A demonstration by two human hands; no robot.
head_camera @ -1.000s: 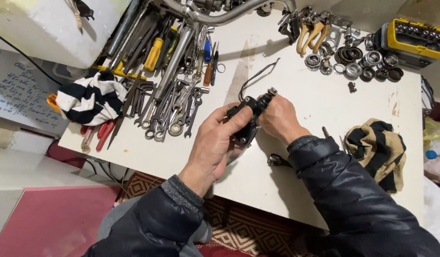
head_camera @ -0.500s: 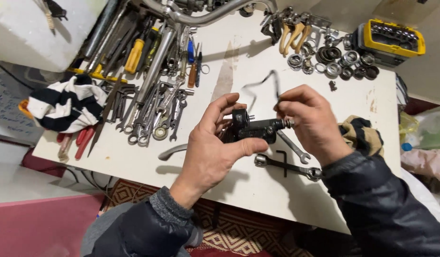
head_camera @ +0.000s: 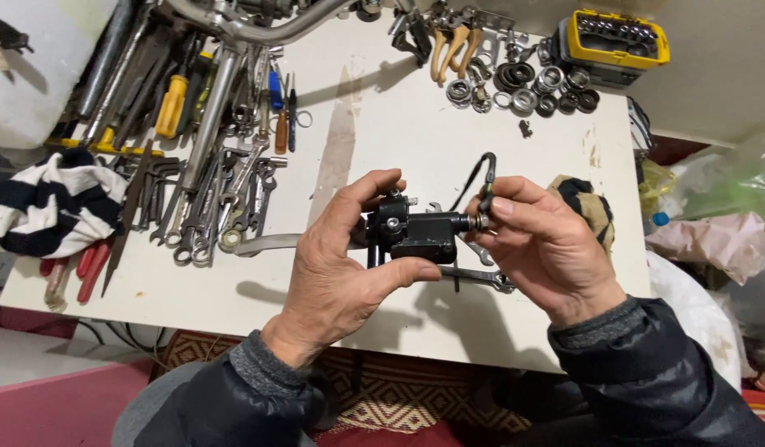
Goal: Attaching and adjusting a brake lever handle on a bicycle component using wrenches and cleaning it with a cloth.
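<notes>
Left hand (head_camera: pixel 345 269) grips a black metal part (head_camera: pixel 417 233) above the white table (head_camera: pixel 382 124), thumb under it, fingers on top. Right hand (head_camera: pixel 548 248) pinches the fitting at its end, where a black hose (head_camera: pixel 482 174) curves up. Wrenches (head_camera: pixel 225 207) lie left, bearings (head_camera: pixel 531 87) and a yellow case (head_camera: pixel 614 41) beyond

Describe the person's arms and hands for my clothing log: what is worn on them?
Both hands are bare: the left hand and the right hand have no gloves, rings or watch in view. Each arm wears a dark, slightly shiny padded jacket sleeve, left and right. A grey ribbed knit cuff shows at each wrist, peeking from under the jacket sleeve.
</notes>
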